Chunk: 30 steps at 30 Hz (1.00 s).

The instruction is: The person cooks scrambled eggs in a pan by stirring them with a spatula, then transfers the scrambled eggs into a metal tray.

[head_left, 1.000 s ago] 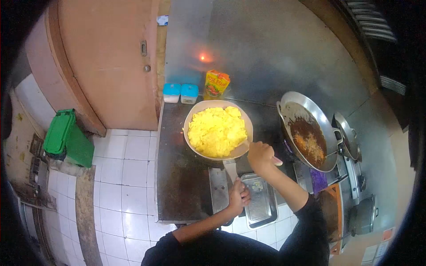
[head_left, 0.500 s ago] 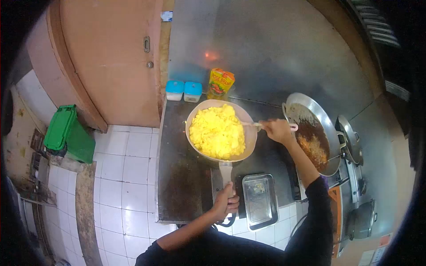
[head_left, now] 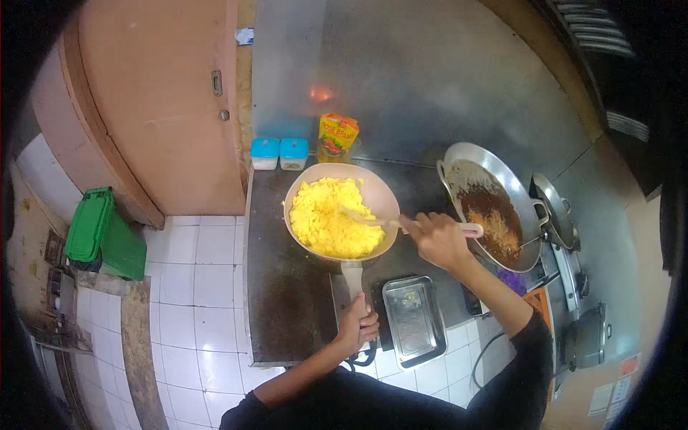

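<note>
Yellow scrambled egg fills most of a light beige frying pan, with bare pan showing at its upper right. My left hand is wrapped round the pan's handle. In my right hand is a spatula with a pale handle, whose pinkish end sticks out to the right. The spatula's head reaches into the egg from the right side, its tip partly hidden by egg.
A large wok with brown contents stands at the right, a second pan beyond it. A metal tray lies near the front edge. Behind are two blue-lidded containers and a yellow pouch. A green bin stands left.
The spatula has gone from the pan's right side further into the egg. More bare pan shows at the upper right, the egg lying further left. Both hands keep their hold.
</note>
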Available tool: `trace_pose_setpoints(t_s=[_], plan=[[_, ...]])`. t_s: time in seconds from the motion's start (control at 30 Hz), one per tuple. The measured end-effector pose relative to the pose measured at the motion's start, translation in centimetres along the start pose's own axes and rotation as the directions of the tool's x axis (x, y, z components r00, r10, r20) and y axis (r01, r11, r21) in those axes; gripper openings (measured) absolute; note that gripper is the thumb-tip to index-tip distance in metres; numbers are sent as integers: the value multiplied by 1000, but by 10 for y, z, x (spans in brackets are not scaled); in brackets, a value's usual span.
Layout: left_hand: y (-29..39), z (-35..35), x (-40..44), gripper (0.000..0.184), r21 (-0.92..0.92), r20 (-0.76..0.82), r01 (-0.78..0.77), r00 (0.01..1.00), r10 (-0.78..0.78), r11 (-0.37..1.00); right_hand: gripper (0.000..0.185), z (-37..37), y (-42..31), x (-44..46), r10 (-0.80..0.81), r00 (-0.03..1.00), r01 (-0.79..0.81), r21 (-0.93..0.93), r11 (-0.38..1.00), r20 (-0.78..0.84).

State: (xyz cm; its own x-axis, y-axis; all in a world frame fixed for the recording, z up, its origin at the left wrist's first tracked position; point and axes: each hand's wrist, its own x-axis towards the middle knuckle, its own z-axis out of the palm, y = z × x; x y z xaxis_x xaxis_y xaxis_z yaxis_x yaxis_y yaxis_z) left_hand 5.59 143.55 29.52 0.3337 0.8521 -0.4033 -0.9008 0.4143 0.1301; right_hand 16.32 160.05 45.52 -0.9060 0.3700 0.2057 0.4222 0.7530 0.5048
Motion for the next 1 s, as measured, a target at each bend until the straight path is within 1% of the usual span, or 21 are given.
trace_pose_setpoints(t_s=[0.03,0.07,0.13,0.17,0.2,0.27,0.33,0.4,0.43,0.47,0.53,0.57,0.6,0.63,0.67,0.73,0.8,0.87,0.9,0.97,1.0], plan=[[-1,1,1,34,-2,5,-2,1000,2,1000,31,-5,2,0,82,997,-82,-2,997,3],[-3,2,3,35,-5,-12,-6,1000,6,1000,31,-5,4,0,79,997,-79,-5,997,4],[-7,1,8,35,-8,-29,-13,999,12,1000,25,3,7,1,365,911,-376,24,926,192],[-10,-1,11,36,-29,-4,-16,1000,16,999,19,17,10,0,396,895,-413,44,910,204],[-12,-3,13,36,-50,19,-19,1000,20,999,19,31,7,-1,394,896,-411,46,911,203],[-15,-2,13,37,-59,17,-23,1000,24,998,15,58,-1,-2,516,820,-539,31,841,249],[-15,4,13,37,-70,12,-29,999,30,997,17,84,-9,2,545,798,-568,21,823,257],[-16,13,10,37,-53,-30,-57,998,55,997,29,99,-18,13,659,728,-664,-45,746,189],[-16,12,10,36,-86,12,-33,999,34,996,35,122,-17,13,656,745,-658,-31,753,122],[-12,14,8,36,-85,8,-39,999,40,996,35,131,-14,17,653,748,-655,-25,755,120],[-6,17,-1,34,-64,15,19,1000,-18,998,37,143,-8,26,567,824,-564,-69,823,13],[1,21,-11,32,-57,13,32,999,-32,998,37,145,-3,32,562,827,-560,-63,826,12],[10,21,-17,32,-60,7,29,1000,-28,998,37,145,4,38,478,878,-479,-28,877,-33],[17,19,-23,32,3,-35,75,997,-75,997,38,146,11,46,392,916,-393,3,919,-82],[26,20,-28,32,67,-77,123,990,-118,990,38,151,19,55,392,916,-392,8,920,-83],[39,23,-38,31,55,-102,138,986,-132,989,37,160,33,74,224,971,-218,70,973,-88],[50,19,-44,31,120,-147,198,973,-180,973,34,157,52,99,124,992,-124,119,985,10],[61,16,-49,32,117,-146,220,968,-202,968,30,150,67,129,-68,995,85,244,966,-79],[64,17,-51,32,162,-168,210,969,-183,964,30,139,70,143,-64,995,82,249,965,-76],[66,14,-52,32,197,-179,208,968,-174,958,27,114,66,165,-286,952,245,299,922,104],[65,13,-52,32,201,-182,217,967,-181,955,27,112,64,167,-279,954,236,301,924,108]])
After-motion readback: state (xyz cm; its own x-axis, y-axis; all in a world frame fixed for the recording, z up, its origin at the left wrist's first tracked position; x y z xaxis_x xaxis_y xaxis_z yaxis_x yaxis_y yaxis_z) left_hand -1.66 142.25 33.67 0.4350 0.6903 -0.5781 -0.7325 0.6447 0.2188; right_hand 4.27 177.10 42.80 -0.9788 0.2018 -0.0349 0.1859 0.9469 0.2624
